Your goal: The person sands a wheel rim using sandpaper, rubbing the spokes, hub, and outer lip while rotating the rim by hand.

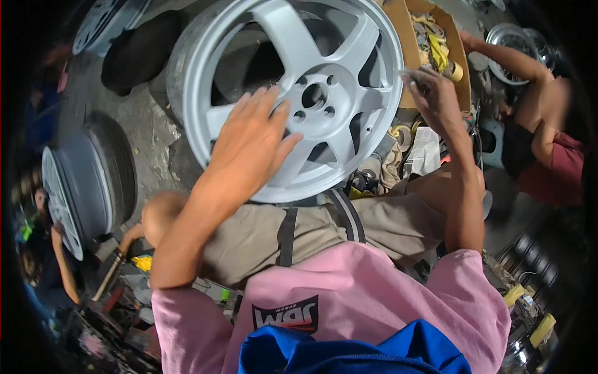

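Note:
A large light-grey wheel rim (321, 128) lies face up in front of my knees, over a dark round thing. My left hand (252, 134) rests on or just above its spokes, left of the hub, with the fingers spread. At the rim's right edge is my right hand (433, 96), raised, its fingers pinched on a small, thin greyish piece that I cannot make out. Whether this hand touches the rim is not clear.
A cardboard box (461, 81) with rags and tape stands at the upper right. Another rim (84, 187) stands upright at left, beside a person (59, 262). A second person (548, 149) sits at right. Newspaper (423, 151) and cloths lie beyond my right knee.

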Tool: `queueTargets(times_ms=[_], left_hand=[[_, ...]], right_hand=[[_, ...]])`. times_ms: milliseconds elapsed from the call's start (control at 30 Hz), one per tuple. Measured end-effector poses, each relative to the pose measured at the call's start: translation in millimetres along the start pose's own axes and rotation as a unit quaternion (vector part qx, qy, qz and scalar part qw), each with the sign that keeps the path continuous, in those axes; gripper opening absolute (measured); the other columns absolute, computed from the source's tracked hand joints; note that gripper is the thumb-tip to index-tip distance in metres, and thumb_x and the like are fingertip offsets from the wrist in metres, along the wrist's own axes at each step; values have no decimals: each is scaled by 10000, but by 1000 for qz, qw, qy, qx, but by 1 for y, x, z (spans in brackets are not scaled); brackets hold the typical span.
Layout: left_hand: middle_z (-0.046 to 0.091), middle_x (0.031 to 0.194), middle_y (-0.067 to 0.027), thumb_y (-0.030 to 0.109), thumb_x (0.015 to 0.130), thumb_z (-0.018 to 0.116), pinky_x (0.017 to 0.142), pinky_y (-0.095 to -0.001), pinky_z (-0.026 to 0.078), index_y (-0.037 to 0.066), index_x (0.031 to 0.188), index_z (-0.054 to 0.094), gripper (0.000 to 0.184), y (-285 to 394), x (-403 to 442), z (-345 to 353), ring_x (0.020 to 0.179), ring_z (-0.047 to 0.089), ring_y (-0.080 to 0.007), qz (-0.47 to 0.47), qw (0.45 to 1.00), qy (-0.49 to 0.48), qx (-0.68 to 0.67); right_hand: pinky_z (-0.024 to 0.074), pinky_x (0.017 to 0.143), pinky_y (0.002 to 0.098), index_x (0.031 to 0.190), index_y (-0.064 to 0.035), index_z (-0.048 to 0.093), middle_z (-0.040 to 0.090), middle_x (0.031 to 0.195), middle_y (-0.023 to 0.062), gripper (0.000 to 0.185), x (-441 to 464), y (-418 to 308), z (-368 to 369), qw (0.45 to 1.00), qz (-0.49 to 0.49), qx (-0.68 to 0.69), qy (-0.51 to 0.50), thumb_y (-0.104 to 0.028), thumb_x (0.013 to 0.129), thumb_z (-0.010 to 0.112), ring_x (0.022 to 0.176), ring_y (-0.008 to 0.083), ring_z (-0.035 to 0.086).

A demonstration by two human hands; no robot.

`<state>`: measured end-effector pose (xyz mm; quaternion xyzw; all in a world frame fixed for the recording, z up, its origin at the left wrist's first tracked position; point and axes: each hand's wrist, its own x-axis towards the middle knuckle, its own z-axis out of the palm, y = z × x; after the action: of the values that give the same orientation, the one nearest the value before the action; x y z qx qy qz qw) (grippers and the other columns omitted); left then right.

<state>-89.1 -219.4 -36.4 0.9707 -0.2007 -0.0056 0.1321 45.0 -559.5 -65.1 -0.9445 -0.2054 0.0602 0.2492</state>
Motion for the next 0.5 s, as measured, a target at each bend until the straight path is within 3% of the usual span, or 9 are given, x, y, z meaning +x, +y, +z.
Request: queueTargets(times_ms=[67,167,267,333,400,467,500], left_hand=[[581,1376,-250,260,960,690,1135,-505,419,-66,1318,597,493,2,4,-10,1318,546,-402,0,999,-43,-28],[543,1458,-224,226,939,719,1180,-499,391,1,1347,603,479,7,6,-26,1408,475,-399,-33,994,-90,-46],[552,1458,-200,159,905,757,1171,-492,410,43,1345,617,475,12,2,-36,1388,497,-399,-69,991,-95,-69],[562,1447,-187,120,885,774,1158,-490,432,83,1332,640,468,17,-8,-41,1381,509,-397,-120,986,-92,-75],[606,1391,-187,102,875,784,1084,-473,493,75,1319,647,466,24,-14,-41,1295,585,-388,-113,990,-66,-50],[658,1304,-185,115,874,791,1003,-462,530,56,1289,665,438,28,-26,-37,1189,646,-387,-98,983,-43,-149],[690,1223,-193,119,885,781,957,-445,541,18,1239,682,382,32,-25,-35,1103,673,-389,-92,978,-32,-185]], right_hand=[[508,725,392,1104,18,726,623,880,179,220,-1,7,-11,997,-53,13,55,-148,986,644,729,335,606],[505,719,385,1101,18,723,617,886,170,200,-10,10,-22,997,-16,26,67,-117,979,639,708,315,588],[506,716,387,1088,23,720,620,892,166,182,-22,6,-24,998,37,13,54,-88,963,648,700,296,590],[518,761,338,1149,27,715,671,1020,169,219,-34,2,-25,998,56,11,-36,-61,957,656,781,296,620],[524,769,359,1125,34,714,672,1028,189,207,-42,-5,-26,997,59,3,-52,-50,941,667,801,312,637],[528,791,387,1125,37,715,684,1031,196,212,-48,-6,-21,1000,-1,-4,-11,-28,930,665,828,315,662],[496,753,439,1089,5,721,615,891,180,187,-48,-12,-19,999,-35,16,15,-109,949,674,777,366,620]])
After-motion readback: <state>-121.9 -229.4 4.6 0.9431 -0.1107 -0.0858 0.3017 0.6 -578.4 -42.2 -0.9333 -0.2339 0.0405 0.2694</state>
